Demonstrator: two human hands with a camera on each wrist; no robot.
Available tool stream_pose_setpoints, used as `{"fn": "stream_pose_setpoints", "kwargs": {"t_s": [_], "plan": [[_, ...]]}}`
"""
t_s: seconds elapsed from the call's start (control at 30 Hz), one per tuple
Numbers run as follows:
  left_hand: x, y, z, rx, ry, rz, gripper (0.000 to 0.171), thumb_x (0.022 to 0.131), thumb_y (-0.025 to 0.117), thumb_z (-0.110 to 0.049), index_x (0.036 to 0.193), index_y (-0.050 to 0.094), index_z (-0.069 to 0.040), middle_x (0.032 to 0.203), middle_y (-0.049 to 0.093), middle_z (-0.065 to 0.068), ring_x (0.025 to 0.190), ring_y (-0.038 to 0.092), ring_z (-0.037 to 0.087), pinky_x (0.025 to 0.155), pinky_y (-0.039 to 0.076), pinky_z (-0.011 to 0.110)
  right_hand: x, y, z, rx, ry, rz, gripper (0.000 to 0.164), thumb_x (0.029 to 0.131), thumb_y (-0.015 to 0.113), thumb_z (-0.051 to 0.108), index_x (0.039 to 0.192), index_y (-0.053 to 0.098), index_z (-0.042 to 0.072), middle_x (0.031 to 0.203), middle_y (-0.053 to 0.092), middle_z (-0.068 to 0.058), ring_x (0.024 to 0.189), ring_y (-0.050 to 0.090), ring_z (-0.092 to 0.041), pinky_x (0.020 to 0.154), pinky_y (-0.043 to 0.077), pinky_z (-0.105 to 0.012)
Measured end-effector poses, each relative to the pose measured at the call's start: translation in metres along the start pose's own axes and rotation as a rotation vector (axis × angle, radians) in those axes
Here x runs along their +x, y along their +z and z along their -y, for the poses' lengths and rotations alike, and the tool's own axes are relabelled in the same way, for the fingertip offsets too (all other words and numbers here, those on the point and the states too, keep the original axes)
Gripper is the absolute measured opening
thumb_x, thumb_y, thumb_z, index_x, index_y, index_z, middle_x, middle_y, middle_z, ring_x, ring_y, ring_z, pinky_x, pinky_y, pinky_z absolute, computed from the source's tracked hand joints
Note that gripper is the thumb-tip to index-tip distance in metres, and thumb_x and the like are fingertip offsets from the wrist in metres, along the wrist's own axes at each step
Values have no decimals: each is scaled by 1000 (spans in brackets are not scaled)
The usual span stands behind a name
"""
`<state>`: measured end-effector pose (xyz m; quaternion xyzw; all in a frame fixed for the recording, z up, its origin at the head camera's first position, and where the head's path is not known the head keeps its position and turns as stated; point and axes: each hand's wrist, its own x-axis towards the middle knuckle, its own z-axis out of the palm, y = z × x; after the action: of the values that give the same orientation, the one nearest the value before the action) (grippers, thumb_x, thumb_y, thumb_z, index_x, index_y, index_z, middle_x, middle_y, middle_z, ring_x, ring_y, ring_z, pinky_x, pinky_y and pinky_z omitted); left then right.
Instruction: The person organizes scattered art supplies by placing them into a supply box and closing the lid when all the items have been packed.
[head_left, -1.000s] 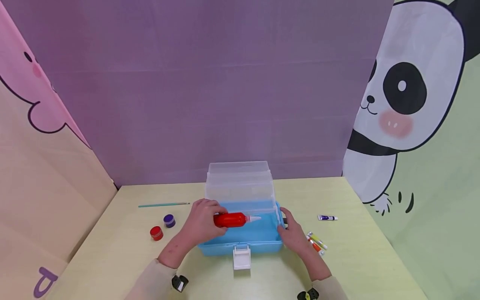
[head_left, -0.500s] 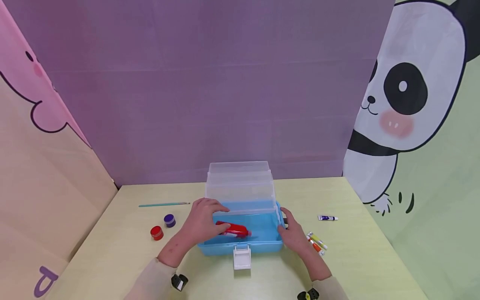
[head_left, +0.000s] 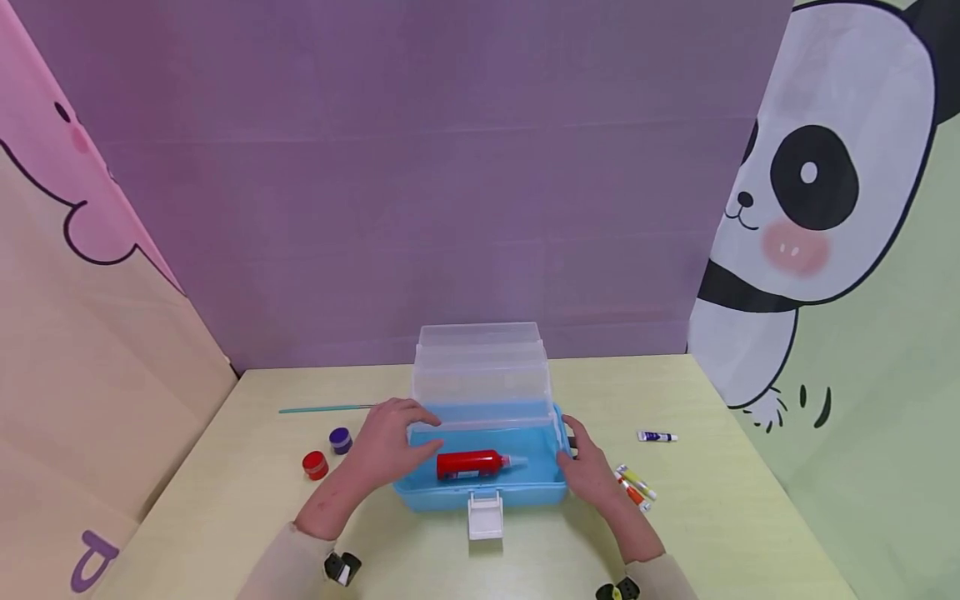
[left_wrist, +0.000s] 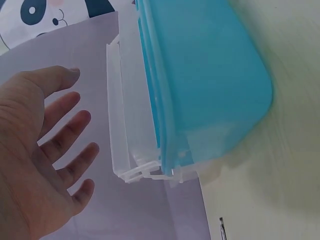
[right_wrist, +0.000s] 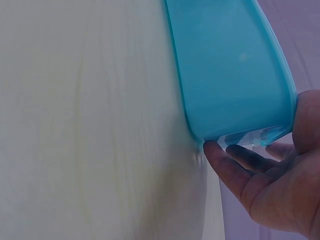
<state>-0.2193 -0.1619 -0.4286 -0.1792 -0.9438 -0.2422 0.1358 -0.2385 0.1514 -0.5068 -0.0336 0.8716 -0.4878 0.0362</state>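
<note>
A red squeeze bottle [head_left: 471, 464] with a clear pointed nozzle lies on its side inside the blue plastic box [head_left: 480, 498], nozzle to the right. The box's clear lid [head_left: 480, 367] is raised at the back, and its white latch [head_left: 485, 518] hangs down in front. My left hand [head_left: 390, 442] is over the box's left end, fingers spread and holding nothing; in the left wrist view the left hand [left_wrist: 45, 145] is apart from the box wall. With my right hand [head_left: 587, 471] I hold the box's right end, fingers against its outer side [right_wrist: 230, 65].
Left of the box are a red paint pot [head_left: 315, 465], a purple paint pot [head_left: 341, 440] and a thin teal brush [head_left: 322, 409]. On the right lie a purple-and-white tube [head_left: 657, 437] and a few yellow and orange tubes [head_left: 636, 483]. A purple backdrop [head_left: 465, 183] stands behind the table.
My left hand has lowered the red bottle into the box, let go of it and drawn back up to the left. My right hand has stayed at the box's right end.
</note>
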Motion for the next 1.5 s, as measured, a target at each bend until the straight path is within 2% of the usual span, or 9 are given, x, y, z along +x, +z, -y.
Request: {"fn": "stream_pose_setpoints", "kwargs": {"t_s": [0.23,0.3,0.5,0.53,0.73,0.87,1.07,1.3,1.5], "plan": [[-7,0,9,-29,-47,17,28,78,82,-31,101,76,-18,99,66,-7,101,58,20,88,49,47,0,0,-2,1,5,-6,56,98,51,10,149,30,12,135,48,-27,112,56,-43,90,49,-56],[-9,1,12,-41,-48,17,26,79,81,-30,101,76,-18,100,67,-6,101,60,22,92,48,49,0,0,-2,4,10,-3,56,98,50,11,150,30,13,136,48,-26,112,56,-42,90,49,-55],[-15,5,19,-43,-95,18,24,82,78,-29,102,76,-18,103,67,-4,102,60,23,84,52,43,0,-1,-2,6,26,7,56,98,51,13,150,28,15,138,47,-25,113,55,-42,89,50,-55],[-16,6,20,-42,-98,15,24,82,78,-29,102,76,-17,103,67,-4,101,60,23,81,53,42,0,-1,-2,5,24,5,57,98,51,13,150,29,14,138,47,-25,113,55,-42,89,50,-55],[-22,14,28,-53,-114,-46,26,81,80,-26,104,75,-15,108,63,-1,105,58,24,85,52,46,2,-2,-3,-6,12,-10,56,98,51,13,150,30,14,136,48,-25,110,57,-40,89,50,-54],[-26,22,34,-112,-167,-59,37,82,79,-24,116,70,-13,120,58,4,111,55,27,88,52,46,2,-2,-4,-6,13,-10,56,98,51,13,150,30,14,136,49,-25,110,57,-41,89,50,-54],[-30,34,42,-197,-276,-21,61,85,75,-26,140,50,-14,138,46,9,125,48,32,93,49,50,2,-2,-5,0,3,-10,55,98,51,12,149,30,13,135,49,-26,109,58,-41,88,50,-55],[-32,46,47,-196,-322,-16,77,84,76,-25,148,35,-14,146,37,12,133,38,34,96,45,54,4,1,-7,13,9,-5,56,99,51,13,150,30,15,136,49,-25,111,57,-41,90,49,-55],[-32,54,48,-267,-400,-1,85,85,76,-22,152,24,-13,149,32,14,134,36,37,96,45,53,4,2,-5,8,26,-2,57,98,51,14,151,29,17,137,48,-23,114,55,-42,89,50,-55]]}}
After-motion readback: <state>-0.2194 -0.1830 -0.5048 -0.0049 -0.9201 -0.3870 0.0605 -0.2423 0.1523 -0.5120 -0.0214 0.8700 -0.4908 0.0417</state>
